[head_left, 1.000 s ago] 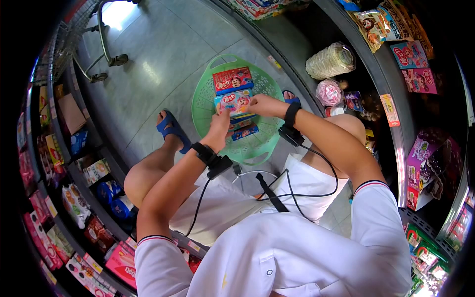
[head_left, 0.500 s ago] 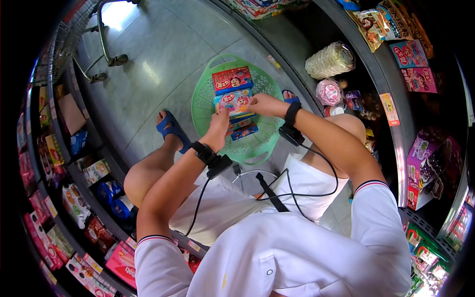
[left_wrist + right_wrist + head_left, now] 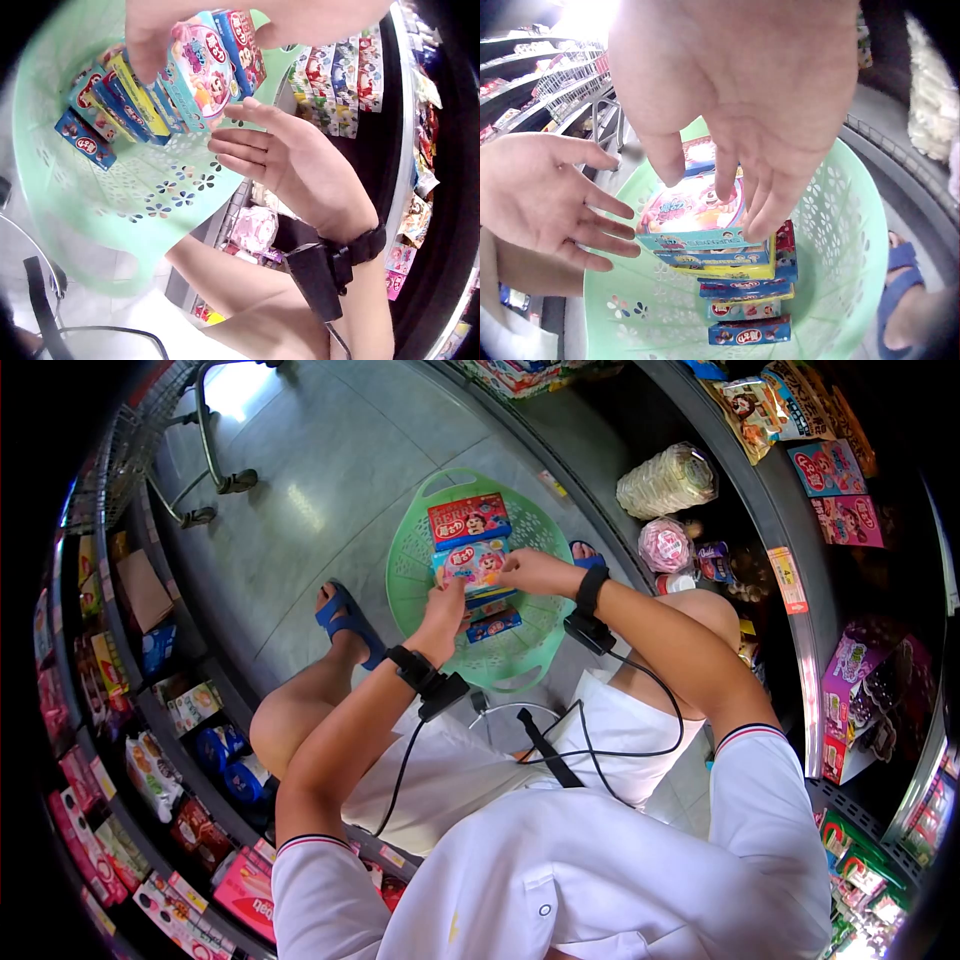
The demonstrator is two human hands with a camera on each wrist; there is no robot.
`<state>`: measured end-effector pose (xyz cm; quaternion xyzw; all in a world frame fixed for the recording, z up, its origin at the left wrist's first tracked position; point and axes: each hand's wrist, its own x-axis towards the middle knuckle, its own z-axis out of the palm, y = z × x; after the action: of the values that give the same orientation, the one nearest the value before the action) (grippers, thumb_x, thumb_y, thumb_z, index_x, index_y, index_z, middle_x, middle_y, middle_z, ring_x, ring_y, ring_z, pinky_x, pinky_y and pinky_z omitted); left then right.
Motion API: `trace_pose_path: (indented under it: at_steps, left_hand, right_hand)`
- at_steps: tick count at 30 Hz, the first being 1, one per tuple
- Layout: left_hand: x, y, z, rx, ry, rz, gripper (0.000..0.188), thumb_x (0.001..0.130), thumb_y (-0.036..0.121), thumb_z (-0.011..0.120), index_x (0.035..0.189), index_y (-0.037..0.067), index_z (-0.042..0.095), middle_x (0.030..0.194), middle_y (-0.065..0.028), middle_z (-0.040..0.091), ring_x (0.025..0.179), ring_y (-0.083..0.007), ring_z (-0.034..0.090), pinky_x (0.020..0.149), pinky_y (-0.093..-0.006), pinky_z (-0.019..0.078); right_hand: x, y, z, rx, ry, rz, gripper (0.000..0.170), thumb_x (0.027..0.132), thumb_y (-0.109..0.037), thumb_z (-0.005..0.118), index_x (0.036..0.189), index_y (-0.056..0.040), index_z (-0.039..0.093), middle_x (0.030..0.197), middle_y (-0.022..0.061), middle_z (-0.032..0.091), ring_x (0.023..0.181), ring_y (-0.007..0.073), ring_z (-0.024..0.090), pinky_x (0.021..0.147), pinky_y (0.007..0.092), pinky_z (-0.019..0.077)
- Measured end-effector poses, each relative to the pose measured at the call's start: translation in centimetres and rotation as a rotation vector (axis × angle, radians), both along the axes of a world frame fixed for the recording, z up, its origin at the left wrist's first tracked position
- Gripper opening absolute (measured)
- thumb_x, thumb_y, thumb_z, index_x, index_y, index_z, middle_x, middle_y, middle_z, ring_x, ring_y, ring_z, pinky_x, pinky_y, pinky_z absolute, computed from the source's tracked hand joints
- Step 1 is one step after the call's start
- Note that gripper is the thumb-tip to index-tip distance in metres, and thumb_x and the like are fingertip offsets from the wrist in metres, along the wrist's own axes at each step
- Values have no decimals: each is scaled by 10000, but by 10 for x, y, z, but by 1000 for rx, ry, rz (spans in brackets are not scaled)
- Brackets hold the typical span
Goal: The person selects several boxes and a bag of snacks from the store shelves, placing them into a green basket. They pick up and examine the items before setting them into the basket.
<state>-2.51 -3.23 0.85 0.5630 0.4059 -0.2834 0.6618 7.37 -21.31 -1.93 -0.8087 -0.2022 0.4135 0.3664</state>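
A light-blue and pink box (image 3: 474, 566) lies near the top of a row of boxes in a green basket (image 3: 407, 575); a red and blue box (image 3: 470, 522) is beyond it. My left hand (image 3: 443, 622) is at its left edge, fingers extended in the right wrist view, where that hand (image 3: 555, 199) shows beside the box (image 3: 697, 214). My right hand (image 3: 537, 573) is at its right edge; in the left wrist view that hand (image 3: 300, 161) has nearly straight fingers by the box (image 3: 202, 71). Whether the fingertips touch it is unclear.
Several narrower boxes, including a blue one (image 3: 495, 626), stand in the basket's near part. Stocked shelves (image 3: 130, 660) run along the left, with another shelf (image 3: 770, 560) at the right. A wheeled cart (image 3: 207, 450) is at the upper left. Sandalled feet flank the basket.
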Motion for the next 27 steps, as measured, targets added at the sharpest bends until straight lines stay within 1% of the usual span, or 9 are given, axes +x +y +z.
trace_pose_path:
  at_steps: [1,4,7,13,19,22,27]
  left_hand:
    - [0,0,0,4,-5,6,549,883,487,486,1238,76,406,1197,-42,458,1098,-198,445,901,-421,403]
    - [0,-1,1,10,0,0,549,878,484,493,1235,75,407,1185,-42,461,1093,-195,447,897,-417,404]
    - [-1,0,-1,5,0,-9,558,870,482,500,1237,73,407,1178,-43,463,1089,-193,449,887,-415,408]
    - [-2,1,-11,23,8,-10,563,855,477,512,1232,69,418,1165,-43,466,1072,-193,450,865,-415,415]
    - [-6,1,-23,57,14,8,597,856,535,517,1234,79,436,1155,-40,468,1050,-199,447,865,-430,413]
    - [-9,2,-28,25,49,-39,610,865,556,506,1246,83,446,1163,-34,473,1040,-197,449,865,-437,412]
    - [-12,-1,-29,9,58,-46,560,883,533,495,1240,101,466,1172,-16,486,1033,-186,458,859,-430,413]
  right_hand:
    - [0,0,-2,-2,-7,2,385,823,-318,635,925,52,663,832,136,656,751,183,598,681,321,462]
    - [2,-1,-3,-30,20,23,387,826,-321,635,926,52,664,835,138,658,760,186,603,691,320,466]
    - [0,-1,-3,8,-28,-35,393,771,-315,655,865,67,658,801,209,665,759,272,647,696,361,482]
    - [-1,-2,-1,-8,-21,-50,389,776,-318,651,863,61,659,790,208,664,753,279,646,695,365,482]
    - [-1,-1,1,-13,-1,-33,390,783,-327,645,865,54,660,803,206,665,760,291,645,705,368,484]
    - [0,-1,-3,-2,-35,-26,388,784,-331,645,863,49,660,804,202,665,759,289,644,701,367,484]
    - [0,-2,-8,-15,-38,-19,385,786,-332,644,852,47,659,793,194,664,749,279,643,693,364,482]
